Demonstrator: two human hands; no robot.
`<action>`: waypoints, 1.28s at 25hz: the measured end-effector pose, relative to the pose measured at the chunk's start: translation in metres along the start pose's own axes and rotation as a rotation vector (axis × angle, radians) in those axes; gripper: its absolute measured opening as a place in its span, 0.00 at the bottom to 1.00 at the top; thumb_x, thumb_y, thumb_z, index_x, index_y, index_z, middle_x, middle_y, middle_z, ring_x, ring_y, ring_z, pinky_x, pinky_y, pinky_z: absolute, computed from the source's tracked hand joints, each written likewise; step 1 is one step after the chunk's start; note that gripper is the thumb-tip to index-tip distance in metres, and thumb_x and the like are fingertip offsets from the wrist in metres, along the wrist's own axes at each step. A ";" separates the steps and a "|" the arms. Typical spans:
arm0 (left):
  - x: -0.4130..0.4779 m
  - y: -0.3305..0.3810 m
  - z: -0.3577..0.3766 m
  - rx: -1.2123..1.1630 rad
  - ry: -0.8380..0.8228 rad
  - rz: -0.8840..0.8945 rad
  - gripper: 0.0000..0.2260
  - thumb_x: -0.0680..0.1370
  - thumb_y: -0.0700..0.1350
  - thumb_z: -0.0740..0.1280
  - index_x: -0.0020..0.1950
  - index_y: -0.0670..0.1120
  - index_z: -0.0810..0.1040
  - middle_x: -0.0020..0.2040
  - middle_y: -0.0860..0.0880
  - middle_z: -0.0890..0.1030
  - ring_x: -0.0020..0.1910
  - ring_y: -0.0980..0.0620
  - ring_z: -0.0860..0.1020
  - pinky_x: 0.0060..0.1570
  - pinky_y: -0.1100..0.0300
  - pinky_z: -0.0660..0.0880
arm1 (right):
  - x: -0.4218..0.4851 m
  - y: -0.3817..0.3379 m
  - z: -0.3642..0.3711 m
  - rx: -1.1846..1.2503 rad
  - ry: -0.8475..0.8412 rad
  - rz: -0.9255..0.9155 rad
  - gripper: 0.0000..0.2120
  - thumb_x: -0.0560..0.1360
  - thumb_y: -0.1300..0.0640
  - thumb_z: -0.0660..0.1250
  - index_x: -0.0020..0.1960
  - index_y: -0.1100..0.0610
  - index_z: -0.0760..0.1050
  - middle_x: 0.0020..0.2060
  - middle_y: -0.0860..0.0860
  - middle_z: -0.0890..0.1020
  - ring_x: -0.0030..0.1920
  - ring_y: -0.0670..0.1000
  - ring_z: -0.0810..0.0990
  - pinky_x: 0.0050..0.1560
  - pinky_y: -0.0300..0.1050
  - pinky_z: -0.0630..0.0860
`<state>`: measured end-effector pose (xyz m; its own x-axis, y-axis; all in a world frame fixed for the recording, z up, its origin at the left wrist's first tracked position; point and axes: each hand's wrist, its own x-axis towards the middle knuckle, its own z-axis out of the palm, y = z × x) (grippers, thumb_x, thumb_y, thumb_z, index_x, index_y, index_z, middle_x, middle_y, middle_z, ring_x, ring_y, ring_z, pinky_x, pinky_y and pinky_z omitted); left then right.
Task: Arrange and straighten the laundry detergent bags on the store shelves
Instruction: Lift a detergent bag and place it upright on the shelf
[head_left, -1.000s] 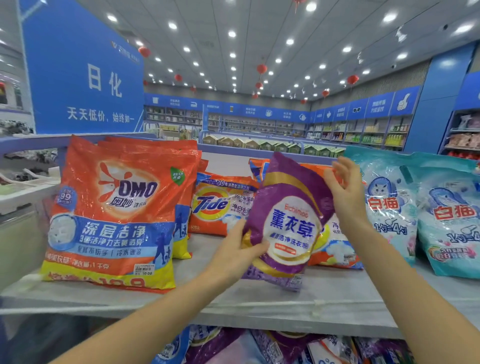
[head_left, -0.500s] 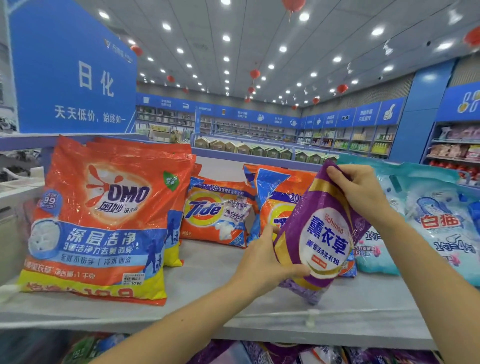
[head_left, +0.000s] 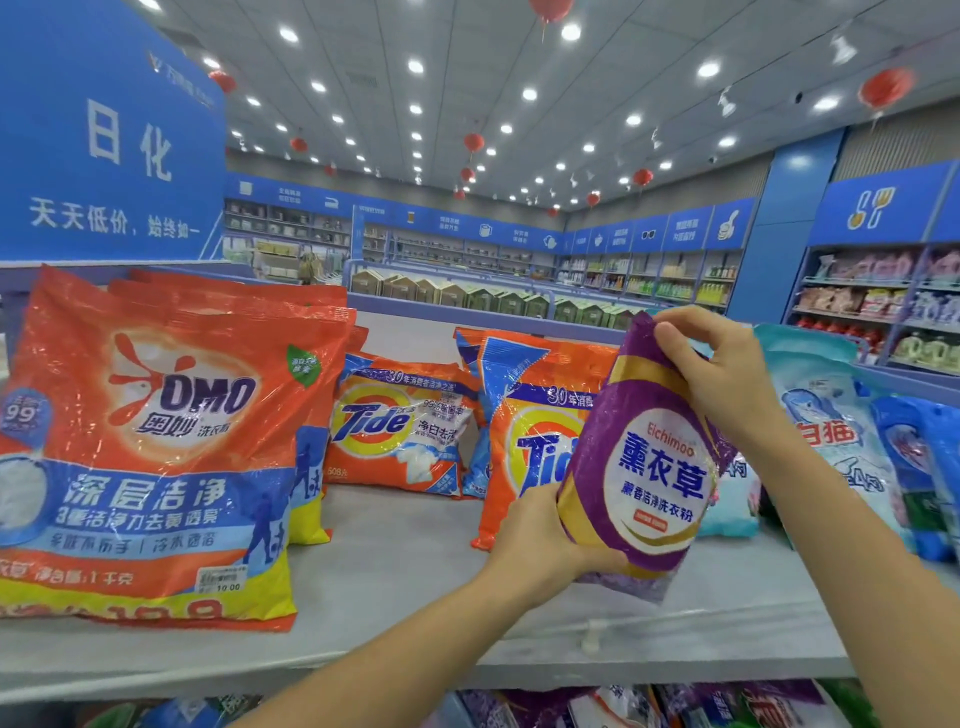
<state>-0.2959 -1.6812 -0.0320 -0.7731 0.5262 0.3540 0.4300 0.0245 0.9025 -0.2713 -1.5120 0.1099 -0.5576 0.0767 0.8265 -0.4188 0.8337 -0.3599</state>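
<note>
I hold a purple lavender detergent bag (head_left: 649, 467) upright just above the grey top shelf (head_left: 395, 582). My left hand (head_left: 540, 540) grips its lower left edge, and my right hand (head_left: 722, 374) pinches its top corner. Behind the purple bag stands an orange Tide bag (head_left: 524, 436), and a second Tide bag (head_left: 400, 426) leans further back. A stack of large orange OMO bags (head_left: 150, 447) stands at the left. Teal and blue cat-brand bags (head_left: 831, 436) stand at the right, partly hidden by my right arm.
A lower shelf (head_left: 675, 706) under the front edge holds more purple and mixed bags. A blue sign panel (head_left: 104, 135) rises at the back left. Store aisles and wall shelves (head_left: 872, 306) fill the background. Bare shelf surface lies between the OMO stack and the Tide bags.
The purple bag has shifted right along the shelf and now covers the right side of the front Tide bag. My right hand moved from the bag's side to pinching its top corner.
</note>
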 end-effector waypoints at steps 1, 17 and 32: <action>0.000 0.004 0.004 -0.033 -0.018 0.000 0.27 0.57 0.52 0.79 0.54 0.49 0.80 0.49 0.53 0.84 0.49 0.55 0.81 0.52 0.51 0.79 | -0.004 0.004 -0.013 0.019 0.053 0.027 0.11 0.77 0.49 0.60 0.52 0.54 0.76 0.46 0.44 0.79 0.46 0.42 0.75 0.47 0.31 0.69; 0.010 0.066 0.206 -0.306 -0.529 -0.026 0.24 0.63 0.38 0.78 0.57 0.48 0.78 0.48 0.54 0.85 0.48 0.57 0.82 0.44 0.68 0.76 | -0.138 0.089 -0.255 0.209 0.395 0.637 0.10 0.77 0.55 0.64 0.37 0.55 0.77 0.26 0.43 0.82 0.28 0.42 0.80 0.36 0.41 0.78; -0.029 0.115 0.566 -0.492 -0.730 -0.218 0.32 0.50 0.43 0.79 0.53 0.41 0.80 0.49 0.42 0.85 0.49 0.44 0.82 0.49 0.56 0.79 | -0.299 0.222 -0.557 0.335 0.397 1.014 0.17 0.75 0.43 0.62 0.49 0.57 0.78 0.44 0.53 0.85 0.45 0.53 0.82 0.49 0.49 0.75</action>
<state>0.0400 -1.2126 -0.0773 -0.2539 0.9646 0.0712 -0.0685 -0.0914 0.9935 0.2017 -1.0454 0.0244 -0.5067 0.8497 0.1460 -0.1080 0.1055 -0.9885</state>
